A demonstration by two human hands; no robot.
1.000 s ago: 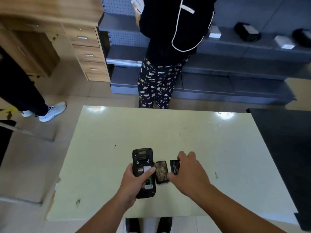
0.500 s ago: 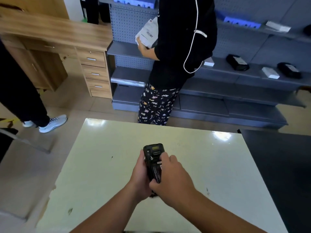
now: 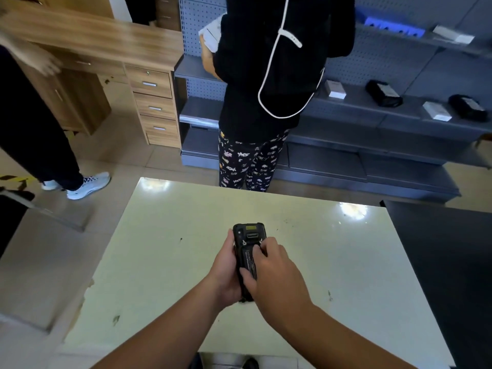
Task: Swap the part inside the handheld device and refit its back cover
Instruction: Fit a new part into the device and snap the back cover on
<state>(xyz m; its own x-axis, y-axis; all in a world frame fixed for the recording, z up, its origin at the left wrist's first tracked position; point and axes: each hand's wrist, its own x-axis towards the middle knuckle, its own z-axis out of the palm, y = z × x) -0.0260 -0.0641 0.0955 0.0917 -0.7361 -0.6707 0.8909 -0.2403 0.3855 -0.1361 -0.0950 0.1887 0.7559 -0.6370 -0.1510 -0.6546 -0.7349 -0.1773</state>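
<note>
A pale green table (image 3: 165,262) fills the lower middle of the view, its top scuffed and spotted, with a dark surface (image 3: 452,262) just beside its right edge. Beyond the table's far edge a person in a black top and patterned trousers (image 3: 247,166) stands facing grey shelving (image 3: 372,123) that carries small white boxes and black pouches; a wooden desk with drawers (image 3: 153,102) stands to the left of the shelving. Over the table, the left hand (image 3: 226,272) cups the black handheld device (image 3: 249,235) from its left side and underneath, back face up, fingers curled round it. The right hand (image 3: 274,272) lies over the device's lower back, thumb and fingertips pressing on a black labelled part (image 3: 249,259) set into the device's back
</note>
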